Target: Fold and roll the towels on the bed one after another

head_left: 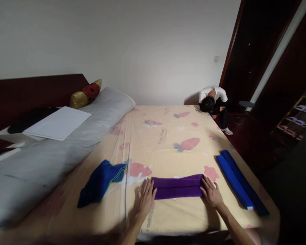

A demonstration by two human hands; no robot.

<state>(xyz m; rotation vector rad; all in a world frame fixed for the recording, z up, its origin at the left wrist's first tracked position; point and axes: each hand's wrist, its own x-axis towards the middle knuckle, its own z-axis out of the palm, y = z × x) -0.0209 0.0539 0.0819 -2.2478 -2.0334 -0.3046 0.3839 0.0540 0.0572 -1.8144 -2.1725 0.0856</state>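
Note:
A purple cloth (178, 192), folded into a long strip with a lengthwise seam along its middle, lies flat on the bed. My left hand (146, 198) rests at its left end, fingers stretched out and touching the edge. At the opposite end my right hand (212, 192) lies with fingers spread over the cloth's corner. To the left sits a crumpled blue cloth (99, 185) with a green edge. On the right, a bright blue folded cloth (233, 180) lies beside a darker blue one (247, 185), both in long narrow strips.
The bed sheet (163, 156) has a carrot print. Along the left side lie a grey bedding roll (102, 115), a white board (58, 123) and a red-gold bolster (86, 94). A person (213, 98) sits bent over at the far right corner, near a round stool (246, 104).

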